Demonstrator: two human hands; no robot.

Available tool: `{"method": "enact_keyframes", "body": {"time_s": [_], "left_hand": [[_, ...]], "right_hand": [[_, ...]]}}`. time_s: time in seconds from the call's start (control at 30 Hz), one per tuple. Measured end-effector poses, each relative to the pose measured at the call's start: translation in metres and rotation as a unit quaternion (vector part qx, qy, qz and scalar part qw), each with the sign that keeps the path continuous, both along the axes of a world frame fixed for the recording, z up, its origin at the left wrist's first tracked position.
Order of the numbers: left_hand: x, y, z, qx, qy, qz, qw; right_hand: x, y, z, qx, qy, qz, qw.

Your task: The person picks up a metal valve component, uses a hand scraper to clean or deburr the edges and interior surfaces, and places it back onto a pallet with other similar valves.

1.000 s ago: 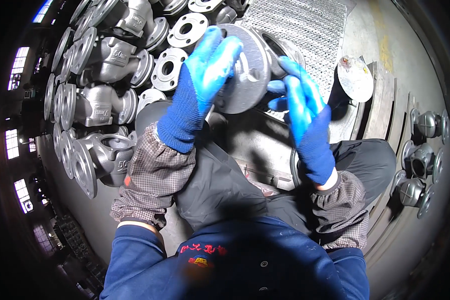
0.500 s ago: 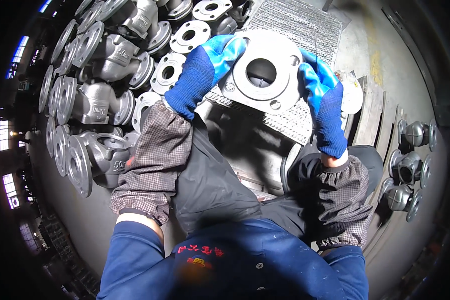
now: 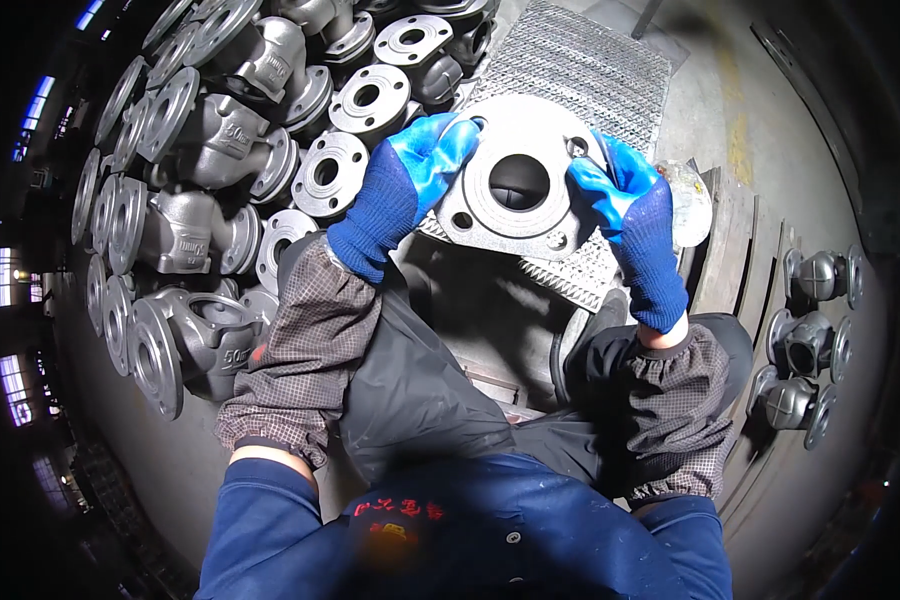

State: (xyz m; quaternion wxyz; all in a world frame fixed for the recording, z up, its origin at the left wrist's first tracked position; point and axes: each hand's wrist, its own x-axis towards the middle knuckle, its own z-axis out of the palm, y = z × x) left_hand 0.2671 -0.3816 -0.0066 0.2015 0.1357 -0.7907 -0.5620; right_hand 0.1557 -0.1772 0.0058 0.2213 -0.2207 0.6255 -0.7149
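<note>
1. prob main risk: flanged casting slips or tilts, bc it looks heavy & is gripped only near its upper l/r edges.
2. swung too far l, it could knock the grey valve bodies piled nearby.
3. l hand: fingers curled, pinching casting's l edge by a bolt hole.
4. r hand: part-closed, pinching r edge; fingertips behind hidden.
5. casting's btwn both hands, overlapping textured pad in view; can't tell if touching.

A grey, round-bored metal flange is held face-on.
</note>
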Motion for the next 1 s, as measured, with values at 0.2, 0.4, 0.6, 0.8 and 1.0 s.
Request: {"method": "enact_keyframes", "body": {"time_s": [0.2,0.4,0.6,0.8,1.0], "left_hand": [[-0.014,0.018,-0.01,0.072,0.011,-0.018,0.997],[-0.008,0.009,-0.005,0.059,0.007,-0.011,0.998],[-0.032,0.013,-0.003,-0.012,0.09,-0.01,0.996],[-0.101,0.03,0.025,-0.437,-0.065,0.095,0.892],[-0.136,-0.024,-0.001,-0.354,-0.047,-0.009,0.934]], "right_hand": [[-0.032,0.008,0.027,0.337,0.106,0.0,0.936],[-0.042,0.007,-0.018,0.004,0.038,-0.028,0.999],[-0.033,0.089,-0.041,-0.013,-0.049,-0.241,0.969],[-0.034,0.168,-0.13,-0.033,-0.156,-0.526,0.836],[0.015,0.175,-0.28,0.09,-0.329,-0.475,0.811]]}}
